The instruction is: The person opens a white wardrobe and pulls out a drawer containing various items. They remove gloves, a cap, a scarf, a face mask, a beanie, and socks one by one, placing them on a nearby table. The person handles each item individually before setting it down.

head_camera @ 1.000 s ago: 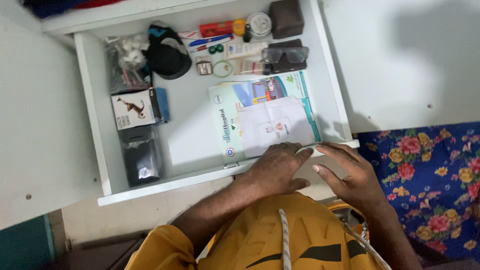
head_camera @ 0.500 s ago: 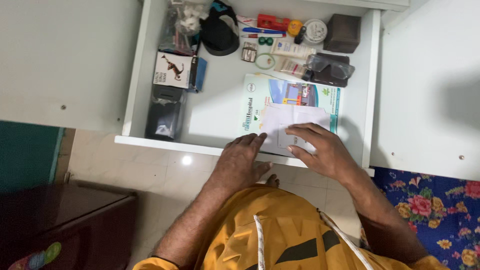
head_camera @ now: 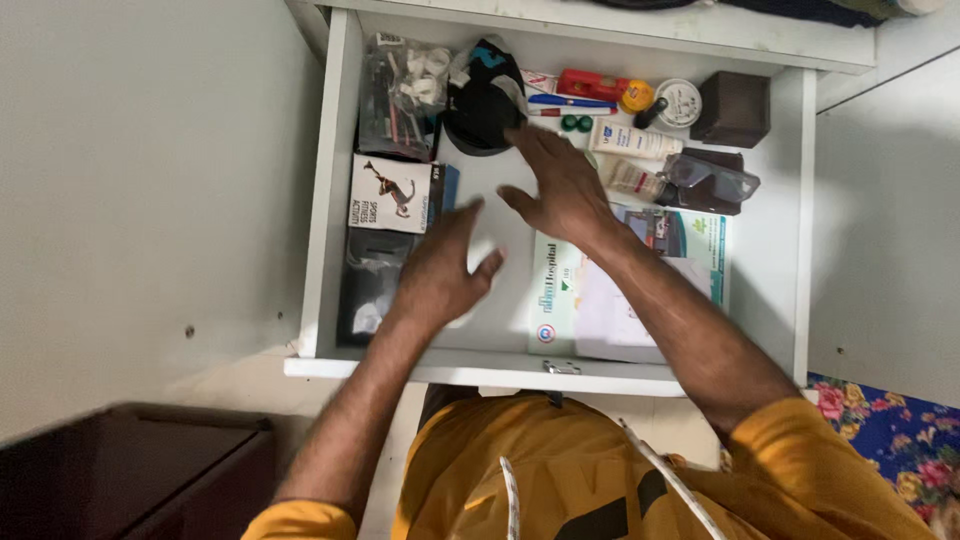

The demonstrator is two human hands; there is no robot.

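**A:** From the head camera, where were the hands at that moment?

**B:** Both were inside the open white drawer (head_camera: 322, 250). The left hand (head_camera: 440, 275) hovered over the bare floor of the drawer, just right of a black pouch (head_camera: 362, 295) and a white box with a sports figure on it (head_camera: 388, 193). Its fingers were spread and loose, with nothing in them.

**A:** And the right?

**B:** The right hand (head_camera: 560, 190) was farther in, palm down and fingers fanned wide. Its fingertips were near a black cap (head_camera: 482, 100) at the far side, and its forearm crossed a pale printed folder (head_camera: 690, 245) lying to the right. It gripped nothing either.

**A:** So nothing had been lifted?

**B:** Not as far as the view showed. The drawer stood pulled out, and that much looked done. The folder lay flat on the floor, and the cap sat beside a clear bag of small parts (head_camera: 398, 95).

**A:** What about the far right corner?

**B:** A red item (head_camera: 590, 85), pens (head_camera: 572, 101), a cream tube (head_camera: 635, 140), a round tin (head_camera: 680, 102), a brown box (head_camera: 733, 108) and clear safety glasses (head_camera: 718, 180) were there, all apart from both hands. I judged that the hands were only hovering, and that any picking up or sorting remained undone.
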